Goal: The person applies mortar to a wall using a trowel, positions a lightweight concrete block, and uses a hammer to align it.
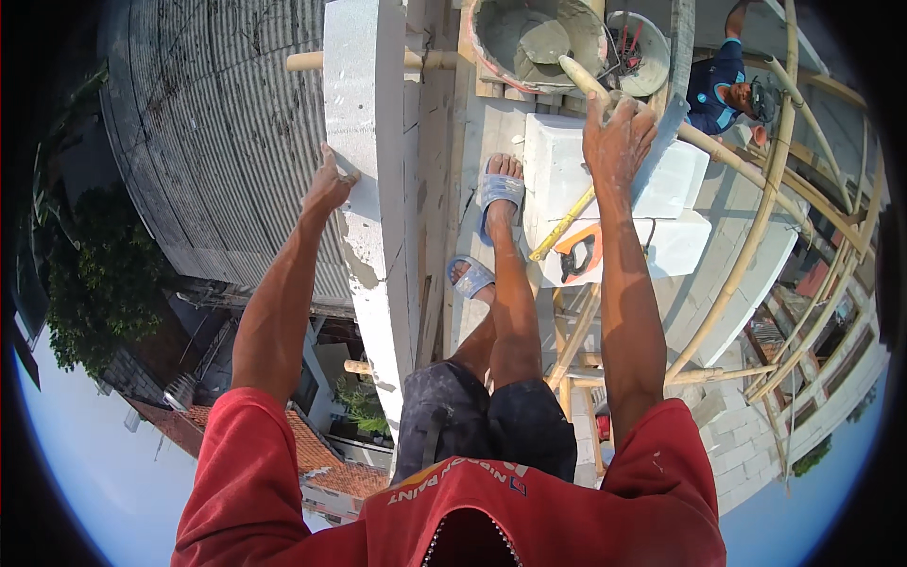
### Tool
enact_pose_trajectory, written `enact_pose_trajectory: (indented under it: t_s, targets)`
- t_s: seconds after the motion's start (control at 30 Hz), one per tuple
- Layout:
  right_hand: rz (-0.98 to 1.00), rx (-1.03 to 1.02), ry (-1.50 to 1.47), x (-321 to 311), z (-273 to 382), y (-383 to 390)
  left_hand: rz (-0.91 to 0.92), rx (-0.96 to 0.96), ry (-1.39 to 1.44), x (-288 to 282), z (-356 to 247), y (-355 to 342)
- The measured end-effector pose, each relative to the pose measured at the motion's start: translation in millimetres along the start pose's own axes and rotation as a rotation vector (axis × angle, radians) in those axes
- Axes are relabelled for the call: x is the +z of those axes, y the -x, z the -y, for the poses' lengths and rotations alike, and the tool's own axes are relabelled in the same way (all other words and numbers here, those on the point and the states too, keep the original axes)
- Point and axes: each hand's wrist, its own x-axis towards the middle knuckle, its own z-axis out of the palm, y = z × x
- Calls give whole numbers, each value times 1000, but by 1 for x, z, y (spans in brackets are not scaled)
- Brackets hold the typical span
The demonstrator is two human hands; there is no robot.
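Note:
My left hand (329,187) rests against the left edge of a white block wall (362,132), index finger and thumb stretched apart. My right hand (619,137) is closed round the pale handle of a trowel (545,42), whose grey blade lies over the mortar in a round tub (484,38). Below that hand lie white blocks (553,156). On them rest a yellow strip-like tool (564,224) and a handsaw with an orange and black handle (578,253); my right forearm hides part of its blade.
A second bucket (652,66) with tools stands beside the tub. Bamboo scaffold poles (746,274) cross the right side; another person (715,90) is beyond them. A corrugated roof (222,123) lies left of the wall. My sandalled feet (501,189) stand between wall and blocks.

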Motion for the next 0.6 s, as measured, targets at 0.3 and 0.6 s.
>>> enact_pose_trajectory:
  t_s: [0.3,0.6]
  targets:
    - [685,-39,129,58,7,-91,-252,-104,251,-12,-76,-31]
    - [772,-189,215,-27,28,-131,-286,-527,503,-16,-112,-109]
